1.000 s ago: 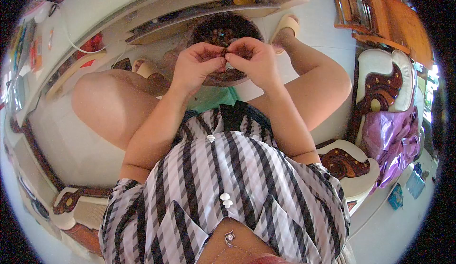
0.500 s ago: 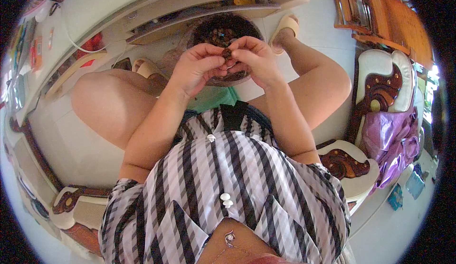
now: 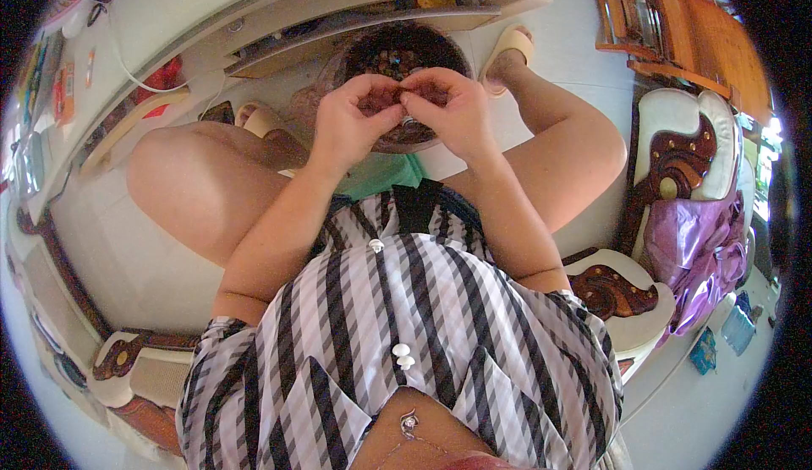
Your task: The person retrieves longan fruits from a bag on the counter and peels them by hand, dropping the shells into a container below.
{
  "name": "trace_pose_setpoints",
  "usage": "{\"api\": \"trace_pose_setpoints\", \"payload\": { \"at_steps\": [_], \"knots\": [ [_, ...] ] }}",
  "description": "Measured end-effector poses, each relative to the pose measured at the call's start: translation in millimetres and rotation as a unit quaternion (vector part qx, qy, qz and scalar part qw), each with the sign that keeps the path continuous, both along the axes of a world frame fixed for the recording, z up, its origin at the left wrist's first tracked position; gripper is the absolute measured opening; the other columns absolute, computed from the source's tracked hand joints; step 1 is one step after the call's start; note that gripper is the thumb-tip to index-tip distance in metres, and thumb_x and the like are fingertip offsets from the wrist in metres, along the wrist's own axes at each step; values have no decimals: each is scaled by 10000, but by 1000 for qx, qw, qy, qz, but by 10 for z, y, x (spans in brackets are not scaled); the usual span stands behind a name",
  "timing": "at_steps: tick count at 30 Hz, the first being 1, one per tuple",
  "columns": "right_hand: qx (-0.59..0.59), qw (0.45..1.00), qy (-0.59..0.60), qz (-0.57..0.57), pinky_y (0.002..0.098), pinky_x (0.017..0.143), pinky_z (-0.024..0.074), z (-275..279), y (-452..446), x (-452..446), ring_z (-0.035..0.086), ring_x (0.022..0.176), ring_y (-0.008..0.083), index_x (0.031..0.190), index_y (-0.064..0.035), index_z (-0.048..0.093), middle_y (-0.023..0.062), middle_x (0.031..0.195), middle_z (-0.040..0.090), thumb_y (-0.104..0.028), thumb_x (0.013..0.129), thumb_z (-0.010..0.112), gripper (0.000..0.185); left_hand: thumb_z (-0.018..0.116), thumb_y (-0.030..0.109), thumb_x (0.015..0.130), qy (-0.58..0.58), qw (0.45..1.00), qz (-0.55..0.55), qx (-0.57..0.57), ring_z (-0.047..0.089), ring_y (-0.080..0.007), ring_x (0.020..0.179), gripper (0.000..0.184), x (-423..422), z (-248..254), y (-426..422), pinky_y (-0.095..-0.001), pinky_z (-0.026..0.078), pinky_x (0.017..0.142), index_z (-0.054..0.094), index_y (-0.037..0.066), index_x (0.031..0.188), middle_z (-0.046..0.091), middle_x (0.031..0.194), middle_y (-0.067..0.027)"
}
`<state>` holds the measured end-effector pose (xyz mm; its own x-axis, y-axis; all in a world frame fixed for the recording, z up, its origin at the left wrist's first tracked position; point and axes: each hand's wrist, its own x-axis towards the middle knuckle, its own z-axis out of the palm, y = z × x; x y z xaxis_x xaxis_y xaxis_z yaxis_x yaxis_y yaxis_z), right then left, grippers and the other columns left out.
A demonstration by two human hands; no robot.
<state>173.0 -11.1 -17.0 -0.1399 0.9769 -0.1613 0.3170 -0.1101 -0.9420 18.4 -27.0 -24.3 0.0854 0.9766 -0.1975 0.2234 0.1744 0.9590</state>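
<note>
So there's a big dark bowl (image 3: 442,44) between the person's legs with a bunch of small brown pieces (image 3: 391,62) in it, and something green (image 3: 382,175) on its near side. Left hand (image 3: 359,119) and right hand (image 3: 450,116) are over the bowl's near half, fingers curled, tips meeting. Can't tell if either's gripping a piece, the fingers hide it.

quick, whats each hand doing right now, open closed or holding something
Left hand: fingers curled toward thumb; whether it holds anything can't be told.
Right hand: likewise curled; whether it holds anything can't be told.
</note>
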Motion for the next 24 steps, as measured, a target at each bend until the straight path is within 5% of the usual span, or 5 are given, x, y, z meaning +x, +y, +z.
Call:
{"api": "trace_pose_setpoints", "payload": {
  "at_steps": [13,19,24],
  "knots": [
    [-66,996,54,17,225,565,436,-69,17,45,530,611,85,794,-11,608,39,688,602,-85,644,617,167,645,77,697,-85,992,-14,-97,582,-101,655,178,-28,-39,7,-224,457,602,616,-22,842,633,739,-66],
    [-97,990,97,8,225,575,442,-56,32,52,532,621,85,800,-1,597,41,699,596,-70,651,612,165,595,31,727,-283,945,28,-164,598,-137,666,200,-27,-196,-13,-239,492,628,586,-43,913,622,790,-90],
    [-58,994,94,23,242,588,447,-2,27,64,544,640,109,804,-18,600,34,712,581,-87,655,625,166,588,28,746,-313,931,42,-184,603,-149,701,200,0,-98,4,-248,497,653,583,-40,934,619,817,-96]
  ]
}}
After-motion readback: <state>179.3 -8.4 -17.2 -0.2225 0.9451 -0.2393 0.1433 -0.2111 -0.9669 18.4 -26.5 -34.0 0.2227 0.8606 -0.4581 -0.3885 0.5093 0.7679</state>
